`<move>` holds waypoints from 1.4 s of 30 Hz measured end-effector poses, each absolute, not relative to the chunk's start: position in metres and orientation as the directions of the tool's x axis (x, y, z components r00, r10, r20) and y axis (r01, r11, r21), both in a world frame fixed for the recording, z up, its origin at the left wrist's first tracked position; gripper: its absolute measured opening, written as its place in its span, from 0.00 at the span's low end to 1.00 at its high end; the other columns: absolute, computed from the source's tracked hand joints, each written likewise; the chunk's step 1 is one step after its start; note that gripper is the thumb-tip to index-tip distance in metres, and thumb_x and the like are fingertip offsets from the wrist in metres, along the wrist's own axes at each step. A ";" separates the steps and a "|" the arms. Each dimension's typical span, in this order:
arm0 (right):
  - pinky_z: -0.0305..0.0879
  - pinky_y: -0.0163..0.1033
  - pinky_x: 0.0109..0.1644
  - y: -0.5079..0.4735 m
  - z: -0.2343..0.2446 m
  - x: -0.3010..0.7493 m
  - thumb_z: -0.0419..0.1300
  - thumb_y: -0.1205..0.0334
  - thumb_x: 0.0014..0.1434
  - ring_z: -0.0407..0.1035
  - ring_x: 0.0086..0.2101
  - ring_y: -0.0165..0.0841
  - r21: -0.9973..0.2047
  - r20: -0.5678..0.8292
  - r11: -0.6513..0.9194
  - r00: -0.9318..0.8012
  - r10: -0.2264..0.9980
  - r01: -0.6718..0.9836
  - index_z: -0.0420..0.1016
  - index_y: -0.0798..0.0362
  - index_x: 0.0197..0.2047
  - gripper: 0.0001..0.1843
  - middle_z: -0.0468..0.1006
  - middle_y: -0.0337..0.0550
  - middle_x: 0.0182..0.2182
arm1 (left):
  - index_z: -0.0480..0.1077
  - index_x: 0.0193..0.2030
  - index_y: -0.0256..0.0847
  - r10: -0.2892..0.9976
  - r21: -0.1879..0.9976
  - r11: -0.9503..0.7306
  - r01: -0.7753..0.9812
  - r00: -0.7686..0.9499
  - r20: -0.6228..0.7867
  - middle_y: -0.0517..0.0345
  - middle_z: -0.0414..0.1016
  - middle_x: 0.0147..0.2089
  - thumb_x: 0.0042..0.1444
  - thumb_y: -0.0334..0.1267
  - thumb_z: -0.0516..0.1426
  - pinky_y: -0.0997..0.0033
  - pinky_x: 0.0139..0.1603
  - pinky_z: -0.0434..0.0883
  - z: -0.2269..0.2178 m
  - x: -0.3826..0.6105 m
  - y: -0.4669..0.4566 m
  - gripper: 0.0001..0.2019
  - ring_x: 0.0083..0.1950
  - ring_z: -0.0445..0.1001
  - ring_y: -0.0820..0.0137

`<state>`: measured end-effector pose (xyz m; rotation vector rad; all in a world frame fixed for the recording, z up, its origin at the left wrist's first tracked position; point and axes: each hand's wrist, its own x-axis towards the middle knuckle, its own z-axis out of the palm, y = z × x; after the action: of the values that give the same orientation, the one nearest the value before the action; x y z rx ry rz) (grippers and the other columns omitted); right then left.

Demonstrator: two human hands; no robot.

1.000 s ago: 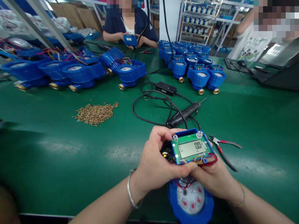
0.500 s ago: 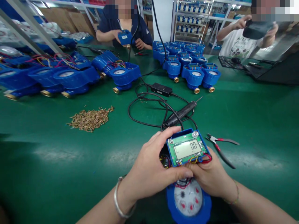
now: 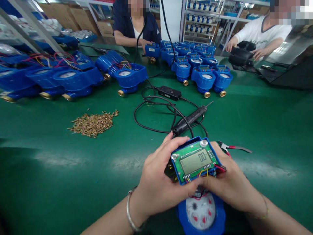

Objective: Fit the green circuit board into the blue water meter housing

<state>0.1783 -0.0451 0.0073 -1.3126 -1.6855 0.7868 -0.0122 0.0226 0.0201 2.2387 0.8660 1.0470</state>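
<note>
Between my hands is a green circuit board with an LCD display (image 3: 196, 161) reading 0.0, set on a blue plastic housing. It sits above the round dial of a blue water meter (image 3: 201, 212). My left hand (image 3: 158, 179) grips the board's left side, thumb along its lower edge. My right hand (image 3: 227, 182) wraps the right side, its thumb meeting the left one at the bottom. Red, yellow and black wires run out at the lower right corner. Black parts show under the board's left edge. The underside is hidden by my fingers.
A black electric screwdriver (image 3: 190, 120) with a coiled cable lies just beyond. Cutting pliers (image 3: 226, 148) are partly behind my right hand. A heap of small screws (image 3: 94, 124) is at left. Blue water meters (image 3: 204, 80) stand farther back. Two people are across the green table (image 3: 61, 195).
The board has tilted slightly and shifted down a little, and my right hand now reaches farther up its side, covering part of the pliers. Across the table, one person has set down a blue meter.
</note>
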 end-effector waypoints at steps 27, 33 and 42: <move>0.56 0.43 0.45 -0.056 0.037 0.161 0.58 0.71 0.64 0.59 0.42 0.37 -0.193 0.693 0.389 -0.156 0.704 0.901 0.73 0.55 0.32 0.08 0.69 0.46 0.37 | 0.64 0.56 0.29 0.541 0.549 -0.821 0.159 0.527 0.656 0.48 0.74 0.55 0.48 0.33 0.67 0.75 0.64 0.66 0.018 -0.008 0.028 0.29 0.59 0.70 0.71; 0.53 0.45 0.46 -0.055 0.034 0.155 0.58 0.69 0.65 0.59 0.40 0.37 -0.248 0.708 0.311 -0.047 0.705 0.917 0.74 0.54 0.31 0.10 0.71 0.45 0.35 | 0.65 0.54 0.29 0.550 0.538 -0.822 0.184 0.496 0.671 0.48 0.74 0.54 0.51 0.34 0.66 0.77 0.64 0.65 0.019 -0.006 0.027 0.25 0.58 0.70 0.72; 0.56 0.47 0.45 -0.056 0.030 0.160 0.60 0.69 0.64 0.62 0.39 0.36 -0.347 0.706 0.380 -0.027 0.707 0.857 0.71 0.54 0.33 0.07 0.70 0.43 0.33 | 0.65 0.55 0.30 0.587 0.573 -0.794 0.203 0.499 0.637 0.50 0.74 0.52 0.49 0.35 0.67 0.77 0.62 0.67 0.018 -0.005 0.026 0.27 0.56 0.72 0.72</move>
<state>0.1597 -0.0556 0.0303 -1.3727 -1.7758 -0.2184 -0.0046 0.0256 0.0177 2.3205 0.6529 1.2224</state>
